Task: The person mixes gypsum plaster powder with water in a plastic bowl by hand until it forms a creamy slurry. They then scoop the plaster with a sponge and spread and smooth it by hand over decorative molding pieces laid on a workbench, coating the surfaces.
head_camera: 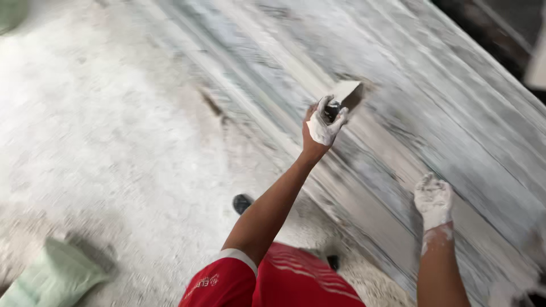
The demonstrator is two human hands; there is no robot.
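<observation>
My left hand, coated in white plaster, is shut on the dark handle of a broad putty knife. The blade lies against a streaked grey-white surface that slants across the right of the view. My right hand, also white with plaster, rests flat on that same surface lower down, fingers together, holding nothing. My red sleeve and shirt fill the bottom centre.
A dusty white floor spreads to the left. A pale green sack lies at the bottom left. A dark shoe tip shows beside my left arm, and another dark shape near the shirt.
</observation>
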